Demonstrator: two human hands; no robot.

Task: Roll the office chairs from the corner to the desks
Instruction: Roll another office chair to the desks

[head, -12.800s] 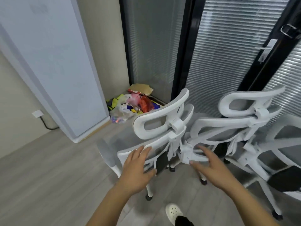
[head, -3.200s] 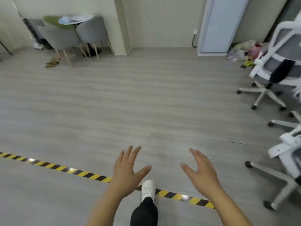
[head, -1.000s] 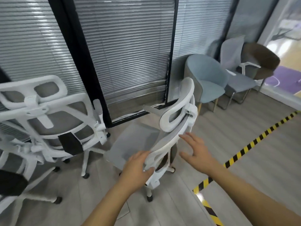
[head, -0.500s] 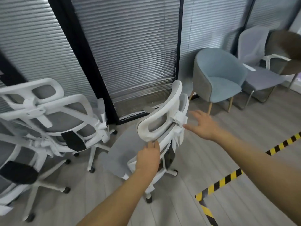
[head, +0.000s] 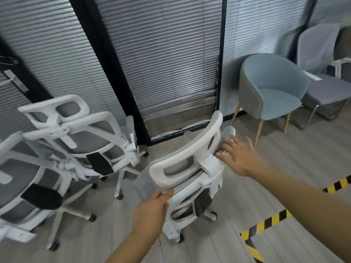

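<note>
Near the blinds (head: 171, 73), on the grey floor (head: 247, 186): white office chair (head: 190, 168), back to the camera. Left hand (head: 152, 211) touches its backrest frame, fingers relaxed; right hand (head: 237, 158), fingers straight, rests by the armrest (head: 228, 132). Two more office chairs (head: 79, 141) stand left.

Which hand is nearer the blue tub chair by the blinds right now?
Right. The right hand rests open against the far side of the white office chair, on the side toward the blue tub chair. The left hand touches the white chair's near lower edge, farther away.
</note>
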